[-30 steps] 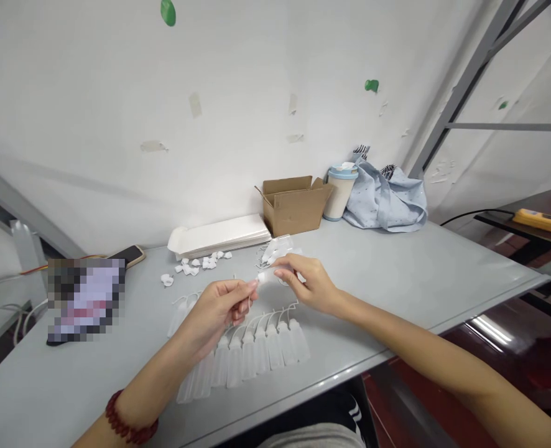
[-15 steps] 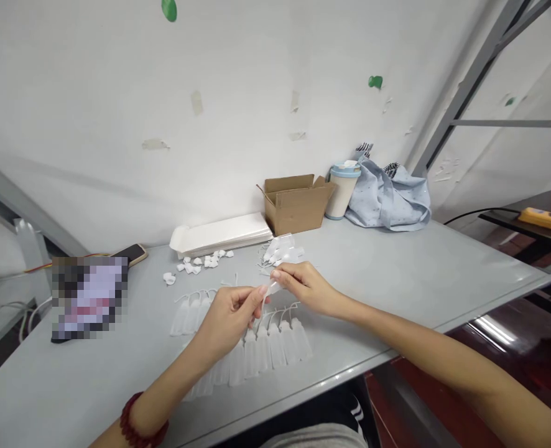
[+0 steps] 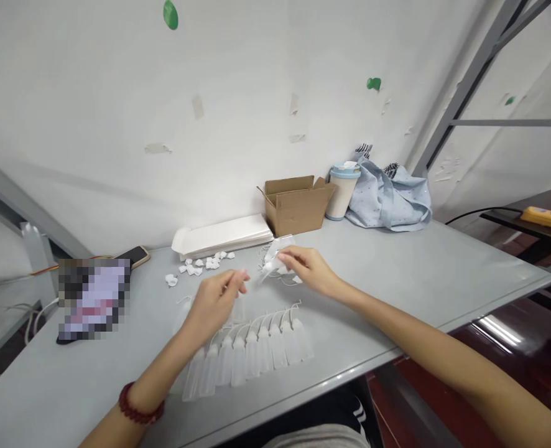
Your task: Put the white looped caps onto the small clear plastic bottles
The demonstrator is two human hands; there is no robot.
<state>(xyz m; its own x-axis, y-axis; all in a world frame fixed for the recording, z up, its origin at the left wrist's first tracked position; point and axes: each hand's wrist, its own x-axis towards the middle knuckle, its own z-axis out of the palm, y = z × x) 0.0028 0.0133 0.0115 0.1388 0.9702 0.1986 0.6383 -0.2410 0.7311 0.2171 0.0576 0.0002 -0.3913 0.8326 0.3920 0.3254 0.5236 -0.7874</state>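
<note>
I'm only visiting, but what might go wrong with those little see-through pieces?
The right hand seems to hold one translucent piece just by the fingertips, so it might slip. The left hand is close to the row of corded pieces and could perhaps nudge them askew.

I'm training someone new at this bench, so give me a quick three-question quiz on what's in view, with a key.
1. Which hand is nearer the cardboard box: A, left, or B, right?
2. True or false: the row of translucent tubes lies nearer the person than that box.
3. Fill in: the dark red bracelet is on the ___ wrist.

Key: 1. B, the right hand. 2. True. 3. Left.
</note>
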